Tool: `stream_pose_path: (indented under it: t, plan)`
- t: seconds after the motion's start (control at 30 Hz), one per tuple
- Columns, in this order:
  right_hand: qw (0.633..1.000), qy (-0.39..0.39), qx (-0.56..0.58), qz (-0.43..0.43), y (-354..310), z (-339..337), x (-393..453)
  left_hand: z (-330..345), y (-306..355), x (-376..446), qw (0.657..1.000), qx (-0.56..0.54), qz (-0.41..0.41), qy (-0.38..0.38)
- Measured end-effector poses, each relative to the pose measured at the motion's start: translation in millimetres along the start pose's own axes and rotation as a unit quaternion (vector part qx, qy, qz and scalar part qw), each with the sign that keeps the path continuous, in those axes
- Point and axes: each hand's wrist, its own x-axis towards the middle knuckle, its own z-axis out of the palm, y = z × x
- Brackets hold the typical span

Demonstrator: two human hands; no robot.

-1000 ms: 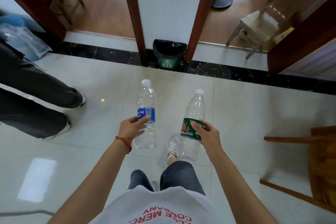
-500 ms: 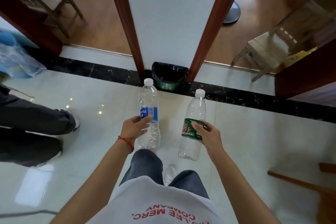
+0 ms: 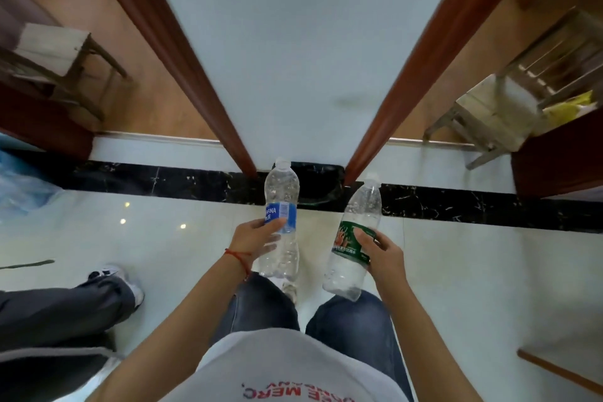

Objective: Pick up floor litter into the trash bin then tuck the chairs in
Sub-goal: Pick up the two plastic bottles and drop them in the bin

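Note:
My left hand grips a clear plastic bottle with a blue label, held upright. My right hand grips a clear bottle with a green label, tilted a little to the right. Both bottles are empty and capped. Just beyond them, at the foot of the white wall panel, stands the dark trash bin with a black liner; the bottles hide part of its rim. A pale wooden chair stands on the wood floor at the right, another chair at the far left.
A second person's legs in dark trousers and a sneaker are at the lower left. A blue plastic bag lies at the left edge. Red-brown door frames flank the wall panel. A wooden chair leg shows at the lower right.
I have walked closer to the bin; it now sits right behind the bottles. The right bottle has tilted slightly. Both hands keep their grip.

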Motion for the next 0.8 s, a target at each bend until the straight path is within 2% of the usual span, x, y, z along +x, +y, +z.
stream_pose_path:
  t: [0.4, 0.8]
  plan:
    - [0.999, -0.008, -0.018, 0.047, -5, 10, 96, 38, -8, 97, 0.981, -0.153, -0.099, 0.059]
    - [0.996, 0.033, 0.017, 0.087, 32, -9, 184, 72, -45, 185, 0.964, -0.215, -0.136, 0.080]
